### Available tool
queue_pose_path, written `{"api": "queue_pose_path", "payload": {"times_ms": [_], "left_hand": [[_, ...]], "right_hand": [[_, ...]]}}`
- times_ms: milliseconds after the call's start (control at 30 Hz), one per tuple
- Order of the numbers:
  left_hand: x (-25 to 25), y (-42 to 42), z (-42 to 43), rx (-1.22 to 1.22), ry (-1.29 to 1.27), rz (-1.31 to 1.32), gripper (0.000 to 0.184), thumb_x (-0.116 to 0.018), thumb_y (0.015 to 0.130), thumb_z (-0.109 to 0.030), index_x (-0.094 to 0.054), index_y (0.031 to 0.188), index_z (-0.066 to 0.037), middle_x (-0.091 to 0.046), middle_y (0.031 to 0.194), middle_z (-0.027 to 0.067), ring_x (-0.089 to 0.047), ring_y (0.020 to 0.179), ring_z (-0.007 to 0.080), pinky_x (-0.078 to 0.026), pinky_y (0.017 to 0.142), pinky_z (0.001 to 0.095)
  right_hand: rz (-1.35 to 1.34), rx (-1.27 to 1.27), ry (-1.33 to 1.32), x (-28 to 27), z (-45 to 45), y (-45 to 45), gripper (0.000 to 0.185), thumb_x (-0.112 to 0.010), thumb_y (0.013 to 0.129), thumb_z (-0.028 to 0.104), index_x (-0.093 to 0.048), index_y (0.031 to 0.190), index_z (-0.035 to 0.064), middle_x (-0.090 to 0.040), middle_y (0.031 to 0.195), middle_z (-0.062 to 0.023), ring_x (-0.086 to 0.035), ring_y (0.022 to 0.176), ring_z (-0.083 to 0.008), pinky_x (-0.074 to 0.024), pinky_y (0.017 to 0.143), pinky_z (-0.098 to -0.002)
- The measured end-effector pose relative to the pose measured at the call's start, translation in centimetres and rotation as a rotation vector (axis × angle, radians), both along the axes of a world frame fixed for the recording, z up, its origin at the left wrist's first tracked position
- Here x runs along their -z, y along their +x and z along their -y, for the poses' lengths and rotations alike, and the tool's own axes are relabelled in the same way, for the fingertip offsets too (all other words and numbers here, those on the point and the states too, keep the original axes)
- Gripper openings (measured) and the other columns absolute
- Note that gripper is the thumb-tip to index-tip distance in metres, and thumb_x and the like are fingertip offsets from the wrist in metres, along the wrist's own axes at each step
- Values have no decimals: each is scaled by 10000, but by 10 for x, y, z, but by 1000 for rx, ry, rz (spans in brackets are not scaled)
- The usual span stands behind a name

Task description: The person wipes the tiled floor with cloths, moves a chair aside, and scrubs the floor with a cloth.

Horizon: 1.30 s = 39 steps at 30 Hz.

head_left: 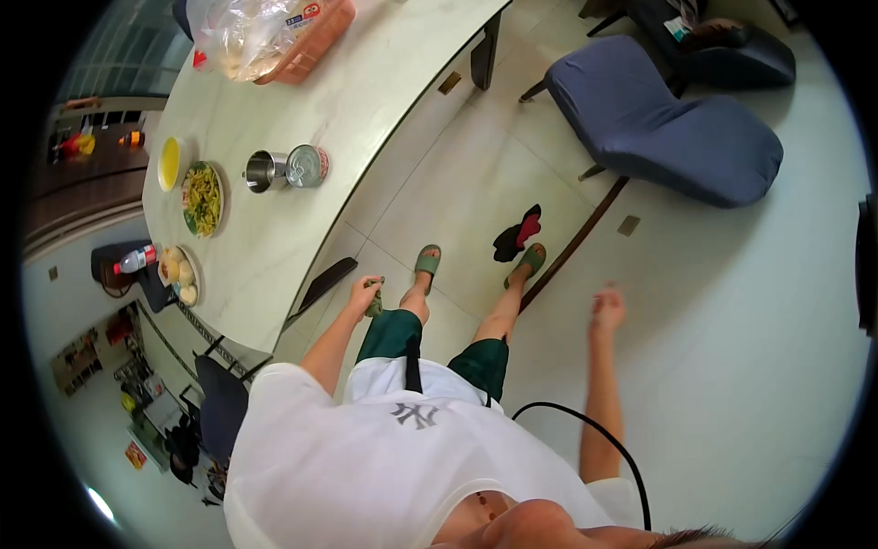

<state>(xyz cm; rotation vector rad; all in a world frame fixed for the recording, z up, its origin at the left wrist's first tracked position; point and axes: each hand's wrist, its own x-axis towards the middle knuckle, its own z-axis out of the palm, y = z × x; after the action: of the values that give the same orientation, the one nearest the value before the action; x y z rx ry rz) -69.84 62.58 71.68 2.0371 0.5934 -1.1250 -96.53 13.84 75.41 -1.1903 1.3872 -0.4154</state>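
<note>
My left hand [365, 295] is closed around a small crumpled green cloth [374, 303], beside the edge of the marble-patterned table [302, 220]. Whether the cloth is a sock or a rag I cannot make out. My right hand [608, 307] is held out to the side over the floor, smeared by motion; its fingers are unclear and nothing shows in it. Past my feet, in green slippers [427, 259], a crumpled black and dark red cloth [518, 234] lies on the floor tiles.
On the table stand a pink basket [315, 46] with plastic bags, a metal cup [265, 171], a can [307, 166], a yellow bowl [171, 164], a plate of greens [202, 199] and a plate of buns [179, 274]. A blue-covered chair [640, 110] stands ahead right. A black cable [604, 430] arcs beside me.
</note>
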Motion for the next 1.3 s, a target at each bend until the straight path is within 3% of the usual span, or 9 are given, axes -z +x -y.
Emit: {"api": "queue_pose_path", "payload": {"times_ms": [100, 167, 367, 533, 700, 833, 933, 1100, 1300], "left_hand": [[-19, 0, -17, 9, -61, -88, 393, -602, 805, -84, -568, 1197, -69, -618, 1022, 112, -605, 888, 206, -501, 758, 336], [-2, -15, -33, 44, -77, -26, 495, -627, 780, -68, -504, 1258, -39, -594, 1125, 146, -592, 1013, 244, -495, 848, 339], [21, -59, -49, -34, -172, -21, 566, -648, 760, -39, -430, 1279, 14, -582, 1147, 169, -595, 1010, 230, -495, 851, 329], [-1, -97, -43, -169, -238, -164, 482, -542, 774, 12, -457, 1245, -36, -578, 1061, 108, -593, 931, 219, -504, 799, 325], [29, -170, -51, -250, -306, -184, 508, -477, 760, 44, -452, 1256, -61, -554, 1047, 86, -573, 917, 208, -514, 750, 338], [79, -217, -57, -148, -288, -297, 544, -473, 755, 55, -419, 1285, -55, -542, 1094, 97, -565, 930, 207, -515, 750, 359], [116, -233, -53, -123, -169, -310, 565, -490, 755, 55, -396, 1302, -47, -536, 1116, 97, -560, 950, 209, -509, 764, 370], [248, -210, -97, 242, -216, -340, 307, -562, 817, 4, -531, 1121, -30, -599, 932, 41, -562, 882, 133, -471, 733, 280], [374, -144, -124, 501, -282, -163, 172, -629, 862, -81, -563, 1012, -29, -597, 848, 16, -566, 788, 108, -458, 690, 272]], "right_hand": [[-97, 22, 412, 33, -148, -6, 114, -566, 904, 70, -635, 813, 70, -678, 898, -25, -455, 525, -40, -349, 434, -213], [-37, -9, 522, 23, -214, 11, 192, -542, 955, 118, -630, 1113, 51, -577, 701, 21, -464, 561, -42, -378, 475, -197], [64, -407, 424, -8, -278, 17, 256, -496, 980, 145, -635, 1158, 24, -568, 714, 28, -482, 583, -47, -377, 515, -193], [-41, -418, 289, 35, -297, -38, 251, -487, 950, 124, -658, 1100, 18, -562, 681, 9, -482, 563, -66, -400, 529, -224], [-129, -514, 128, 128, -337, -133, 233, -473, 949, 127, -657, 1044, 20, -550, 659, 26, -442, 503, -44, -371, 479, -208], [-183, 10, 681, 165, -396, -197, 239, -470, 955, 113, -628, 1109, 19, -570, 674, 3, -461, 501, -59, -378, 445, -208], [-186, 71, 770, 201, -427, -236, 256, -467, 964, 108, -604, 1159, 16, -592, 703, -14, -478, 506, -65, -385, 432, -204], [-271, 56, 673, 295, -446, -254, 226, -464, 971, 111, -618, 1105, 14, -605, 693, -26, -477, 487, -63, -373, 411, -206], [-334, -194, 402, 489, -434, -224, 203, -453, 959, 84, -630, 1042, 30, -632, 647, -43, -477, 480, -63, -381, 430, -223]]}}
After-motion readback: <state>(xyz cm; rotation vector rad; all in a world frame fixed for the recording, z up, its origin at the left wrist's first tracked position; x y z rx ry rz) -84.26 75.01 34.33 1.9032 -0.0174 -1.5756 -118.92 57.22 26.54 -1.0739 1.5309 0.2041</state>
